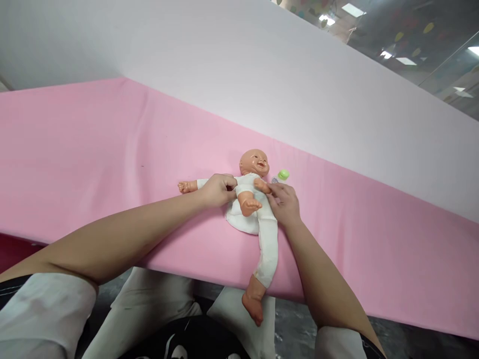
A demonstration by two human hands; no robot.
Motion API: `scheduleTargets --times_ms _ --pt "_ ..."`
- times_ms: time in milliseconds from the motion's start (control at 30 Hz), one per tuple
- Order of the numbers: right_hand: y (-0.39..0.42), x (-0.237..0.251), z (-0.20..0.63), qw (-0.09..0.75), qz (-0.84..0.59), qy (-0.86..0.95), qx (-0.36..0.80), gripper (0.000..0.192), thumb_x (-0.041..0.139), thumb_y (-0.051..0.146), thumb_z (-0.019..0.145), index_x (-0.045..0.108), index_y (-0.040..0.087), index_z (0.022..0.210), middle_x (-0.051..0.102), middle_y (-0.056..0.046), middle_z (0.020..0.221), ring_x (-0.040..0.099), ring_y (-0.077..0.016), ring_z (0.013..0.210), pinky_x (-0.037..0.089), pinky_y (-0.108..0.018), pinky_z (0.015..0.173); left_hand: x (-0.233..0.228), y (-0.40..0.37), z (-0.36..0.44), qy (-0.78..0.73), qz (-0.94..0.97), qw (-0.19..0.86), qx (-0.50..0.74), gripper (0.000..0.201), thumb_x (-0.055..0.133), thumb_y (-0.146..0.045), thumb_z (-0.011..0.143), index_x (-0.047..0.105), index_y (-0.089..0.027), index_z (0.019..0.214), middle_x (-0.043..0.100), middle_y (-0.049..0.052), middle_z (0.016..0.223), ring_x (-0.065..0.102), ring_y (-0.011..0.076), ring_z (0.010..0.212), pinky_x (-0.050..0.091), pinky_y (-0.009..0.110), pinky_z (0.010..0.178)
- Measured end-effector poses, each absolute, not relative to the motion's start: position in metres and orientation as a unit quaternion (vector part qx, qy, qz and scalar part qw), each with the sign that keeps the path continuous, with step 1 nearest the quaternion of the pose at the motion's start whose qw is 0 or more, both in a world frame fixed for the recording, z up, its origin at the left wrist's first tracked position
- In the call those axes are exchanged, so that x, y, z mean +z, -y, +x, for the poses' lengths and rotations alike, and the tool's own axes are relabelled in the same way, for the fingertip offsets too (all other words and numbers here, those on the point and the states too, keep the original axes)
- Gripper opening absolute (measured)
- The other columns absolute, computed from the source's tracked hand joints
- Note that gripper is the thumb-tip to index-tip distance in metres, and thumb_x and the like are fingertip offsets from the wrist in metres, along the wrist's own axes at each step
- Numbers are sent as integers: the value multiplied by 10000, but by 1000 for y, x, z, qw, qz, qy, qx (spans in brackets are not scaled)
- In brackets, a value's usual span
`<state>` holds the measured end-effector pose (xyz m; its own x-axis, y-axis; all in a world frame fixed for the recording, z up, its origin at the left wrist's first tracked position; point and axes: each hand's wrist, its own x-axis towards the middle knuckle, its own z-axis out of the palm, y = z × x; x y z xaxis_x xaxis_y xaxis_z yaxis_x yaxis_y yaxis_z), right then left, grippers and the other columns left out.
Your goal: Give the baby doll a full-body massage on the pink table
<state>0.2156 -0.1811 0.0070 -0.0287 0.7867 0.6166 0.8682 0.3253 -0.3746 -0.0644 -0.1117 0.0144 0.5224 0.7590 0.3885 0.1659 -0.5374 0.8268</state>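
both hands (219, 190) (285, 203) pinching doll's (251, 199) white cloth

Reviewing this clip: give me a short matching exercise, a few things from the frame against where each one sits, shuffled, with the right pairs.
Things:
1. left hand
2. right hand
3. green-capped bottle
4. doll's foot

Places:
A. hanging past the near edge of the pink sheet
B. lying beside the doll's head
C. on the doll at its outstretched arm
D. on the doll's side nearest the bottle

Pairs: 1-C, 2-D, 3-B, 4-A
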Motion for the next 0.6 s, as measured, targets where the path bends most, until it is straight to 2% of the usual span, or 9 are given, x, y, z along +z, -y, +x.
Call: scheduleTargets --times_ms 100,200,300,400,500,600 --pt "180 7 211 357 -567 740 -60 297 623 339 968 777 301 1218 763 -78 1247 664 -300 1181 532 -510 1087 14 109 -62 -297 784 385 385 194 683 -275 747 601 -165 610 545 -15 679 501 100 593 385 233 536" --pt "180 8 218 381 -587 714 -36 301 656 396 953 767 273 1205 776 -84 1212 683 -294 1132 548 -507 1057 16 112 -63 -291 786 384 387 181 680 -270 748 610 -163 619 551 -14 691 503 97 597 385 228 539" --pt "180 9 235 455 -626 634 15 463 674 476 937 686 230 1329 765 -102 1224 711 -259 1048 583 -456 972 22 118 -68 -263 795 381 392 141 672 -235 745 626 -164 632 578 -5 708 524 102 615 400 224 555" --pt "178 7 262 509 -680 525 59 702 692 527 912 518 194 1506 773 -107 1158 728 -230 956 591 -408 916 31 129 -74 -200 820 375 383 140 702 -196 752 635 -170 631 589 -3 696 544 107 621 413 226 570" --pt "175 3 289 501 -735 441 120 820 682 543 909 404 141 1567 785 -133 1131 745 -252 988 581 -412 946 40 149 -77 -112 844 385 355 160 742 -203 804 674 -180 661 603 4 698 565 110 612 430 239 586" --pt "173 1 305 439 -788 407 143 865 740 509 858 408 108 1549 765 -192 1246 734 -298 1132 552 -417 1023 42 171 -75 -44 864 398 305 188 738 -200 830 658 -191 659 583 6 687 567 120 611 438 254 598"
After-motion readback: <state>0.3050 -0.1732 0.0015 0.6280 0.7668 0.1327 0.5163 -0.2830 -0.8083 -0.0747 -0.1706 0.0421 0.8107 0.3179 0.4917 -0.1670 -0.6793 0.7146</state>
